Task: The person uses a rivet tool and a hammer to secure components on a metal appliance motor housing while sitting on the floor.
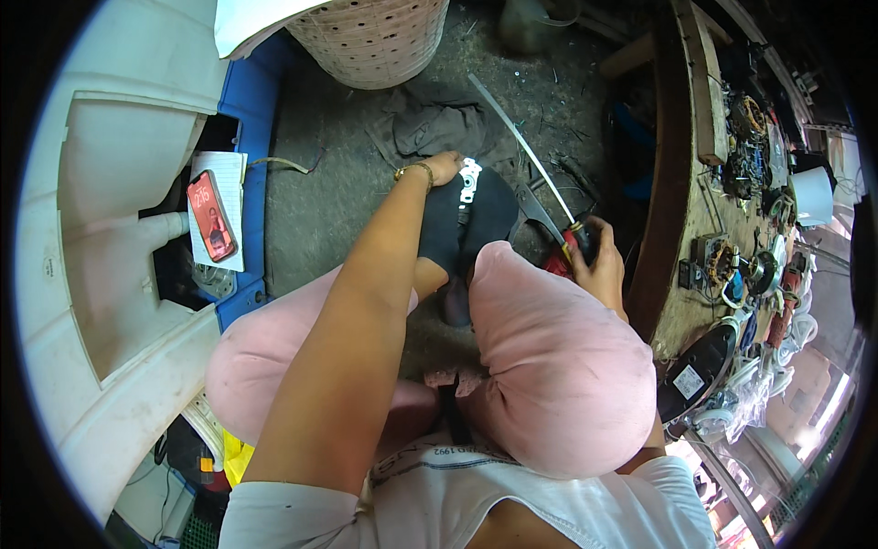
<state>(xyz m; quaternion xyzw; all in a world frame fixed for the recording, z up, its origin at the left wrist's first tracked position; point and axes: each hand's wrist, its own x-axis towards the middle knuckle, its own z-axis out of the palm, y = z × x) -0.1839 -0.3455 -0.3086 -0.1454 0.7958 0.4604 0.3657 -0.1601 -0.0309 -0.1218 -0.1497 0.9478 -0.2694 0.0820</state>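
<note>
White part (pixel 469 180) sits beside the left hand (pixel 444 168), whose hold I cannot tell. The right hand (pixel 600 265) grips a red-handled tool (pixel 571 244).

The person's right thigh (pixel 562 366) hides most of the right arm (pixel 651 444); the right hand (pixel 601 265) covers part of a red-and-yellow handle (pixel 572 244). The upper edge crops the perforated basket (pixel 375 46). Crowded parts (pixel 745 128) on the bench (pixel 672 288) are too small to identify.
</note>
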